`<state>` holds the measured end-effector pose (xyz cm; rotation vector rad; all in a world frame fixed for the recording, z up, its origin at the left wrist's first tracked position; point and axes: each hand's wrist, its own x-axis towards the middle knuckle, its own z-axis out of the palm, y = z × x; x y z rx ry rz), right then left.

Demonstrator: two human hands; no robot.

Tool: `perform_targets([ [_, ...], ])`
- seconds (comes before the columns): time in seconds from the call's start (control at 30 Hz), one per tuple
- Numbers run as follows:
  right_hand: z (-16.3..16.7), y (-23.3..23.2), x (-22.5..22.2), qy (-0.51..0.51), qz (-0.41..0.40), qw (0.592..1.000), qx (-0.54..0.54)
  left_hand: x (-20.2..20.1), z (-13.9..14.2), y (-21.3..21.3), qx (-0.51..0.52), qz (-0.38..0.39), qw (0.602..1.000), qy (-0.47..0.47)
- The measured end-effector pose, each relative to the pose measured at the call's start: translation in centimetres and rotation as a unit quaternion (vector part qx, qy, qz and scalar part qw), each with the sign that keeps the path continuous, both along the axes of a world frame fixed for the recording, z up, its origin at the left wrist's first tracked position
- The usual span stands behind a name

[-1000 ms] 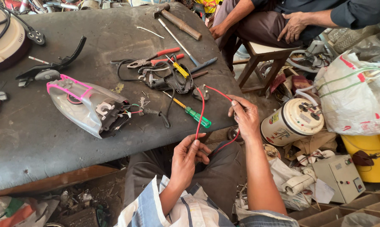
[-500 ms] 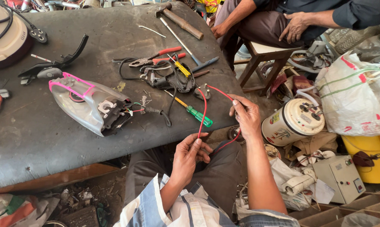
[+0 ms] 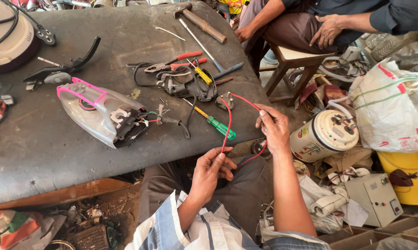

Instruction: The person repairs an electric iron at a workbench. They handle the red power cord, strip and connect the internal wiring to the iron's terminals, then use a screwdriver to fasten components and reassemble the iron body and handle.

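Hands (image 3: pixel 209 172) on thin red wire (image 3: pixel 228 125)

Thin red wire (image 3: pixel 228 121), looped off table edge

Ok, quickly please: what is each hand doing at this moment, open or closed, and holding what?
Left hand: closed, pinching the red wire.
Right hand: closed on the same red wire, by the table edge.

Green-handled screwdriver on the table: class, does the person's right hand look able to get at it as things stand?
Probably yes: the green-handled screwdriver lies uncovered at the table edge near the right hand, though that hand holds a red wire.
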<state>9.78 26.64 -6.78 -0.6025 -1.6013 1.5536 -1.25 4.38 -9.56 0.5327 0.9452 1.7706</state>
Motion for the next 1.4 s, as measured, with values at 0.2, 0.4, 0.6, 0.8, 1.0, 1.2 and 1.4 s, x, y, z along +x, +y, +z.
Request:
perform_targets([
  [0.2,-0.07,-0.02,-0.08,0.004,-0.012,1.0,0.001,-0.11,-0.17,0.12,0.001,-0.002,1.0,0.006],
  [0.4,-0.06,0.06,-0.03,0.0,-0.006,1.0,0.0,-0.06,-0.13,0.14,0.002,-0.005,1.0,0.003],
  [0.6,-0.18,0.13,0.09,0.01,-0.016,1.0,-0.003,0.01,-0.17,0.26,-0.001,-0.006,1.0,-0.001],
  [0.8,-0.42,0.24,0.21,0.02,-0.021,1.0,-0.008,0.02,-0.13,0.21,0.0,-0.007,1.0,-0.002],
  [1.0,-0.6,0.32,0.37,0.018,-0.028,0.999,-0.015,0.14,-0.21,0.25,-0.001,-0.009,1.0,-0.008],
  [1.2,-0.5,0.23,0.09,0.018,-0.025,0.999,-0.014,-0.04,-0.33,0.25,0.003,-0.009,1.0,-0.01],
  [1.4,-0.37,0.08,0.01,0.009,0.0,1.0,-0.012,-0.33,-0.16,0.12,0.001,-0.009,1.0,-0.009],
])
